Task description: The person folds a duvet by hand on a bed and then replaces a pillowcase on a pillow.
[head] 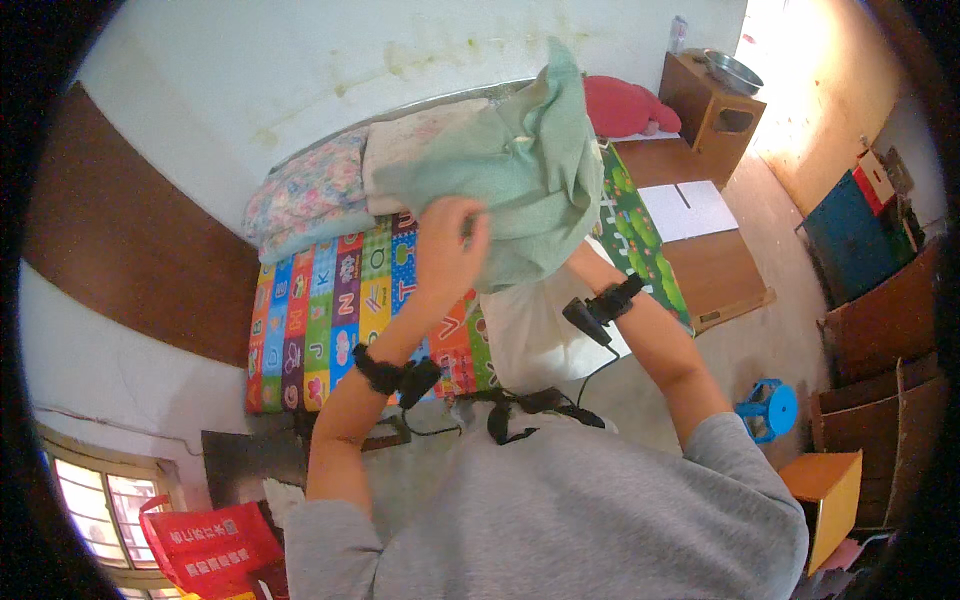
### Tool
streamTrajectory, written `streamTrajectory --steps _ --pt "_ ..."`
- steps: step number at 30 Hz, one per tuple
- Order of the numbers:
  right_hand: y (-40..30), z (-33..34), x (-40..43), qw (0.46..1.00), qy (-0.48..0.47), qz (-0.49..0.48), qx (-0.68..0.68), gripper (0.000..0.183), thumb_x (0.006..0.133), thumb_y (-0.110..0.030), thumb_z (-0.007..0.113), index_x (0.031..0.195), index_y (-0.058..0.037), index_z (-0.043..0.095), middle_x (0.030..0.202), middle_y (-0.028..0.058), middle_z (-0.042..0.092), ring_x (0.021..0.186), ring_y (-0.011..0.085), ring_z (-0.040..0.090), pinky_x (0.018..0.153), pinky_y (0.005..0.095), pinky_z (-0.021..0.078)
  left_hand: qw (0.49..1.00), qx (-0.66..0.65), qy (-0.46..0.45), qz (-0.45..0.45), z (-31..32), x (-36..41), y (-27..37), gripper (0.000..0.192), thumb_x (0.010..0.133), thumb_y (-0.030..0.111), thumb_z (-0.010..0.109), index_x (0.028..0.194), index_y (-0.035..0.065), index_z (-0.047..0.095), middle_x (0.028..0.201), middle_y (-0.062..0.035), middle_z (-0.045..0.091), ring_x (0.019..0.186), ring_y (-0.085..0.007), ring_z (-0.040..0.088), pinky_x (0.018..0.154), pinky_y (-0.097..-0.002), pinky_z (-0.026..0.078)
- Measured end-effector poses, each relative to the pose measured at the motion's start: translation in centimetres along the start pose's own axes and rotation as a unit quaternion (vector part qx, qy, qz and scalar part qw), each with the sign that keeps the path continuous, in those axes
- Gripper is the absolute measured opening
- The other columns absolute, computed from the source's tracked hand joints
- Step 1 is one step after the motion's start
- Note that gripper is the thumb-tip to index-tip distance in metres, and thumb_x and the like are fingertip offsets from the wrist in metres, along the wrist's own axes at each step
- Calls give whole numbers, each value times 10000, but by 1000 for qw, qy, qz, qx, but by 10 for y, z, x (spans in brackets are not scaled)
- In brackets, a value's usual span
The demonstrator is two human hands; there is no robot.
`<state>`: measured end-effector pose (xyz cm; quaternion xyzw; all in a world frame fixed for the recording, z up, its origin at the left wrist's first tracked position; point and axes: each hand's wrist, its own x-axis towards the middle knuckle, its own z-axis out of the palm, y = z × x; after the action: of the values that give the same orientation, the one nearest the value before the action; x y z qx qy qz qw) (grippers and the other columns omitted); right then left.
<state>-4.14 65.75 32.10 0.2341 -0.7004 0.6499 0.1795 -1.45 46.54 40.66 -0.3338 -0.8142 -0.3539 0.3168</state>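
A crumpled pale green cloth (517, 172) is raised over the bed, its upper corner standing up in a peak. My left hand (454, 244), blurred, is at the cloth's lower left side with its fingers curled. Whether the fingers grip the fabric cannot be made out. My right hand (577, 261) goes under the cloth's lower right part, so its fingers are hidden. Below the cloth lies a white cloth (525, 330) on the colourful alphabet mat (360, 300). Black straps with small devices are on both wrists.
Folded floral bedding (311, 187) and a cream patterned textile (412, 139) lie along the wall. To the right are a red cushion (619, 107), a wooden cabinet (712, 112) with a metal basin (733, 71), a white board (688, 211) and a blue stool (772, 409).
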Motion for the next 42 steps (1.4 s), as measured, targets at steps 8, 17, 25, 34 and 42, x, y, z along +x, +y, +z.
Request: streamTrajectory --steps 8,17,25,34,42 --pt "47 2 3 992 -70 28 103 519 848 -273 459 1294 -92 265 1317 86 308 1196 212 309 1005 330 253 944 -100 -87 -301 15 -50 -112 386 736 164 553 1076 -2 477 993 -161 536 936 -295 509 792 -336 396" --pt "-5 6 -12 970 -101 124 181 514 866 -293 422 1307 -99 245 1335 86 284 1210 213 291 1009 331 249 993 95 -57 37 57 -54 -173 414 717 240 581 1076 47 511 988 -168 561 943 -340 504 805 -358 400" --pt "-4 -13 9 990 21 59 129 502 864 -276 427 1300 -95 256 1319 88 303 1195 212 309 998 333 264 945 64 -304 -102 -1 -67 -152 247 725 197 573 940 76 571 835 -140 600 787 -313 565 708 -395 431" --pt "-1 -10 9 993 40 45 102 488 862 -257 432 1291 -90 269 1301 90 325 1177 210 330 986 334 282 947 -84 -196 -242 -39 -3 -134 306 808 287 520 957 25 573 894 -133 608 849 -237 579 737 -332 442" --pt "-5 16 4 998 19 38 53 477 861 -240 437 1284 -86 280 1285 92 344 1161 209 349 974 335 297 911 -100 -236 -324 -28 38 -57 764 741 237 620 1317 34 162 1199 -208 412 1009 -262 490 815 -305 415"
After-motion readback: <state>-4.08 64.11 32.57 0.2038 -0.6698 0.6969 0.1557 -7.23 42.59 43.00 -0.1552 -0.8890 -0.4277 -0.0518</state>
